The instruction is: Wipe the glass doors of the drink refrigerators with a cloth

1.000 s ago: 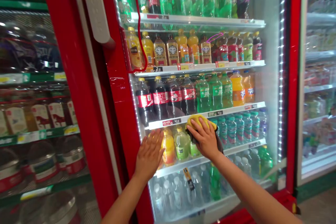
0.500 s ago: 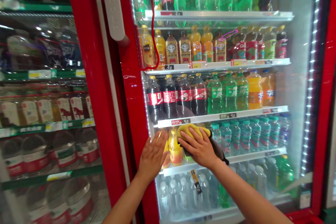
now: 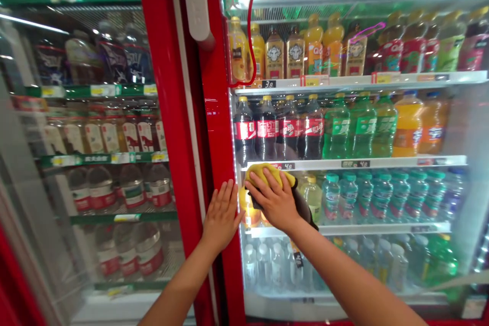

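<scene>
My left hand (image 3: 221, 219) lies flat on the red door frame (image 3: 225, 153), its fingers stretched upward and holding nothing. To its right, my right hand (image 3: 273, 198) presses a cloth (image 3: 269, 170) against the glass door, palm down and fingers spread over it. The cloth is yellow on one side and dark grey on the other, and its grey end hangs below my wrist. Behind the glass, cola bottles (image 3: 267, 132) stand above the cloth, and yellow drink bottles (image 3: 250, 209) are partly hidden by my hand and the cloth.
A long grey door handle (image 3: 195, 0) sits on the frame at upper left. To the left stands another red-framed cooler with large water bottles (image 3: 100, 188). Inside the right cooler are shelves of green soda bottles (image 3: 336, 127) and teal-capped bottles (image 3: 347, 196).
My right hand has slid the cloth left across the glass, closer to the frame. My left hand has shifted from the glass edge onto the red frame. The view has turned left.
</scene>
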Demonstrator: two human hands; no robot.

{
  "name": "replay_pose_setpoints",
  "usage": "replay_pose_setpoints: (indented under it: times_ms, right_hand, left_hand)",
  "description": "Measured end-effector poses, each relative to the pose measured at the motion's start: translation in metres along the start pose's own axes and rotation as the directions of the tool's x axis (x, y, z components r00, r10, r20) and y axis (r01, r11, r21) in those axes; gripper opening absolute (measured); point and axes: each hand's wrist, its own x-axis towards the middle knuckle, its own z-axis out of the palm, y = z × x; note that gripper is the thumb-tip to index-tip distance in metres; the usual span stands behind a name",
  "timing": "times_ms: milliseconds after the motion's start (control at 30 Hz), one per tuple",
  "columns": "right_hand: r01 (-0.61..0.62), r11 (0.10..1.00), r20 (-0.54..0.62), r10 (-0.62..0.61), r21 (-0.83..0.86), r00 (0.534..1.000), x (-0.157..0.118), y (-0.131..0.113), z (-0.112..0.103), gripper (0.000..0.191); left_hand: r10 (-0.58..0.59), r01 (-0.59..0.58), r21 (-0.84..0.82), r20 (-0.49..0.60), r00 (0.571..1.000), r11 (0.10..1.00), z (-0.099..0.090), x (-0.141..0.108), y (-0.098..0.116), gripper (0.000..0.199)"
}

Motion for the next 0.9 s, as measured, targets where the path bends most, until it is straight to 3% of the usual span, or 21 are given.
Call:
replay_pose_setpoints:
  times_ms: [100,167,300,400,467,600,733,800,900]
  right_hand:
    - [0.179,0.983,0.109,-0.184,0.05,0.977,-0.029,0.014,-0.01,0.057]
    - [0.221,0.974,0.146,-0.227,0.056,0.963,-0.035,0.029,-0.018,0.057]
    - [0.079,0.997,0.073,-0.079,0.0,0.994,-0.003,0.038,-0.019,0.056]
    - [-0.065,0.998,-0.026,0.065,-0.002,0.998,0.034,0.018,-0.006,0.055]
    - [-0.082,0.997,-0.068,0.082,0.012,0.994,0.048,0.001,0.005,0.054]
    - [0.051,0.999,-0.061,-0.049,0.019,0.997,0.036,-0.012,0.014,0.049]
    - [0.278,0.958,-0.011,-0.278,0.077,0.961,0.014,0.004,0.006,0.043]
    - [0.289,0.952,-0.046,-0.285,0.1,0.957,0.02,0.012,0.0,0.043]
    - [0.229,0.967,-0.11,-0.217,0.11,0.97,0.055,0.016,-0.003,0.047]
  left_hand:
    - [0.012,-0.012,0.004,0.027,1.0,1.0,-0.002,-0.004,-0.004,0.084]
    - [0.031,-0.031,-0.005,0.048,0.998,1.0,-0.004,-0.006,-0.007,0.085]
    - [0.035,-0.035,-0.008,0.069,0.997,0.999,-0.007,-0.007,-0.011,0.085]
    - [0.002,-0.003,0.021,0.057,0.998,1.0,-0.008,-0.008,-0.01,0.084]
    - [-0.004,0.002,0.046,0.04,0.999,0.999,-0.007,-0.011,-0.009,0.084]
    - [-0.002,0.0,0.071,0.027,1.0,0.997,-0.007,-0.017,-0.009,0.082]
    - [-0.012,0.009,0.039,0.069,0.998,0.999,-0.011,-0.022,-0.01,0.083]
    - [-0.032,0.03,0.027,0.089,0.995,0.999,-0.013,-0.021,-0.01,0.082]
    - [-0.074,0.072,0.027,0.079,0.994,0.997,-0.014,-0.018,-0.01,0.083]
